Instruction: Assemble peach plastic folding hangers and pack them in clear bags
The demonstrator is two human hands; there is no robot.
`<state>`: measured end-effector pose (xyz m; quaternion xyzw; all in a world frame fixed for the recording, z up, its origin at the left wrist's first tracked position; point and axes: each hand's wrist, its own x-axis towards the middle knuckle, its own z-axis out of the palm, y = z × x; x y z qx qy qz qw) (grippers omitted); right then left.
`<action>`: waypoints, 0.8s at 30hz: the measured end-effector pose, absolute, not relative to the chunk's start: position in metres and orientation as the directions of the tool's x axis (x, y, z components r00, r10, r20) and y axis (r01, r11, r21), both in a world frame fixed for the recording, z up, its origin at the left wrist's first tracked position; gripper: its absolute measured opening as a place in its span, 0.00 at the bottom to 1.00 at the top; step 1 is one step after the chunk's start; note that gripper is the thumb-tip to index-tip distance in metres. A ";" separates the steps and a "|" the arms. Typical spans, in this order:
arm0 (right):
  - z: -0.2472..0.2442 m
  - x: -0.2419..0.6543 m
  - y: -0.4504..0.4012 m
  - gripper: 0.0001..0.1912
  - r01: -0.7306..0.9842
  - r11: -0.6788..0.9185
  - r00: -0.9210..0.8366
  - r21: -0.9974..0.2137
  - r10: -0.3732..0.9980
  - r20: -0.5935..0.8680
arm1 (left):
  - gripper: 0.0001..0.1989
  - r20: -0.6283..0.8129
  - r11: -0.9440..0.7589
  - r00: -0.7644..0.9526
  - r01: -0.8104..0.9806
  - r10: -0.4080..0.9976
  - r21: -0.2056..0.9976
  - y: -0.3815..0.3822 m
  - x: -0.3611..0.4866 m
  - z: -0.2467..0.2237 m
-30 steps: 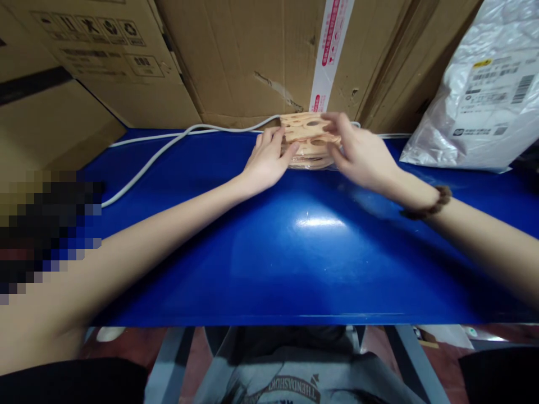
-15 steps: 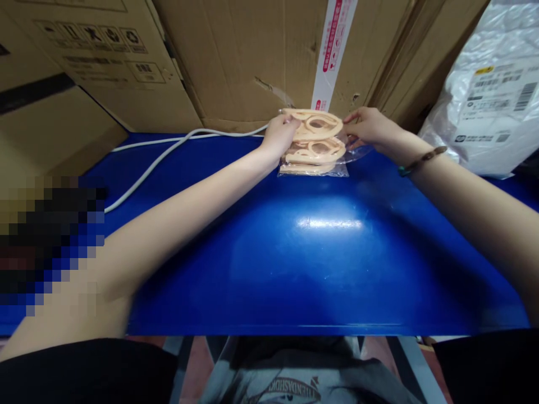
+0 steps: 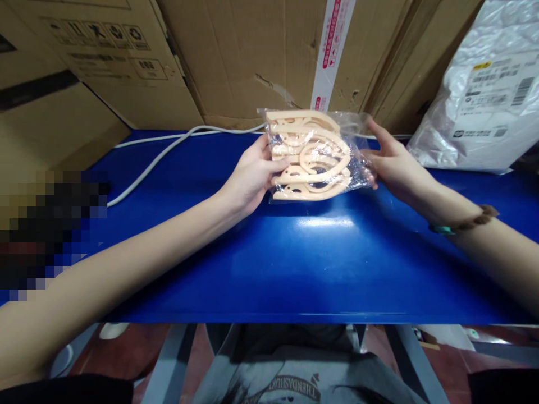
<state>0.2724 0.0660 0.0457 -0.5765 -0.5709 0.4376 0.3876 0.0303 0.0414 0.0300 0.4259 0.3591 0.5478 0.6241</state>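
A clear plastic bag (image 3: 357, 163) packed with several flat beige pieces (image 3: 311, 179), curved and with loops and holes in them, is held up over the far part of the blue table. My left hand (image 3: 255, 174) is closed on the bag's left end, with its thumb on the front and the other fingers partly hidden behind. At the bag's loose right end, my right hand (image 3: 387, 154) grips the crinkled film between thumb and fingers. The beige pieces lie stacked one above another inside the film.
Cardboard boxes (image 3: 240, 56) stand along the table's (image 3: 252, 269) far edge. A white cable (image 3: 155, 165) runs across the back left. A white padded parcel (image 3: 467, 134) leans at the right. On the left, a dark item (image 3: 54, 224) is blurred out by pixels.
Both hands have brought the bag nearer and turned its face more toward me. My left hand has shifted to the bag's left side, and my right hand has moved right with the film end.
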 end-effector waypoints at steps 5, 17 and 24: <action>0.032 0.269 0.035 0.24 0.303 -0.086 -0.105 -0.949 0.987 -0.123 | 0.32 -0.136 0.173 0.130 -0.339 0.982 0.925 0.007 0.019 0.026; 0.040 0.272 0.013 0.22 0.421 -0.056 -0.336 -0.905 0.918 -0.213 | 0.29 -0.380 0.402 0.134 -0.256 0.915 0.879 -0.031 0.000 0.034; 0.048 0.259 -0.006 0.16 0.279 -0.316 -0.448 -0.907 0.792 -0.414 | 0.30 -0.372 0.407 0.176 -0.253 0.912 0.878 -0.038 -0.003 0.032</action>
